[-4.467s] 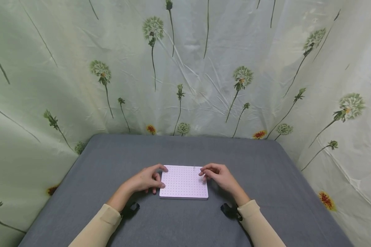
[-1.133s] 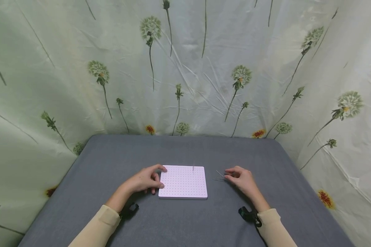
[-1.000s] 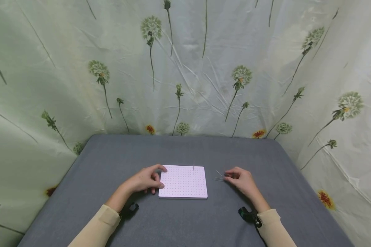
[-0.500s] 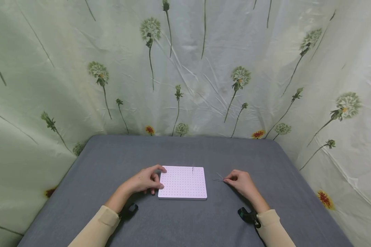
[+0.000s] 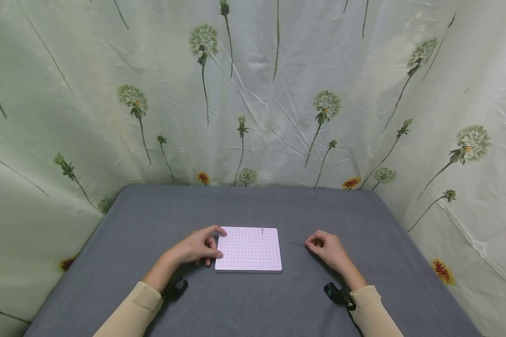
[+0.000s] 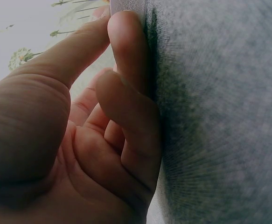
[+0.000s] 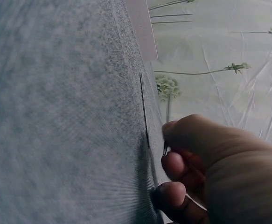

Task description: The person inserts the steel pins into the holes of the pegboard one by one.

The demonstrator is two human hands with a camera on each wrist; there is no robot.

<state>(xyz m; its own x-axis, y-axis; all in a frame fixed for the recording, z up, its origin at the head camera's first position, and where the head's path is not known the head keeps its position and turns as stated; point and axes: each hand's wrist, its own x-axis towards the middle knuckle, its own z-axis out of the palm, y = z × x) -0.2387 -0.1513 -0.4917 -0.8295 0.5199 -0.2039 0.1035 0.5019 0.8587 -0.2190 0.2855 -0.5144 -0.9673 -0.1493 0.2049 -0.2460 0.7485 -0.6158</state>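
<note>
A white pegboard (image 5: 249, 250) with a grid of small dots or holes lies on the grey cloth. My left hand (image 5: 198, 245) grips its left edge, with the thumb on the top face and a finger at the far corner. In the left wrist view another fingertip (image 6: 124, 30) touches the board's side. Thin metal pins (image 5: 262, 231) stand upright near the board's far right. To the right, several similar thin pins (image 5: 297, 243) lie on the cloth. My right hand (image 5: 326, 248) pinches a pin (image 7: 167, 109) between thumb and finger; another pin (image 7: 144, 109) lies beneath.
A grey cloth-covered table (image 5: 253, 304) extends around the board. Behind it and at both sides hangs a pale curtain (image 5: 278, 117) with dandelion prints. A black wrist camera mount (image 5: 339, 296) sits under my right wrist, another (image 5: 178, 288) under the left.
My right hand has moved from the board's right side to the loose pins. There its fingertips have come together, and a slanted pin has dropped in line with the others. The left hand stays.
</note>
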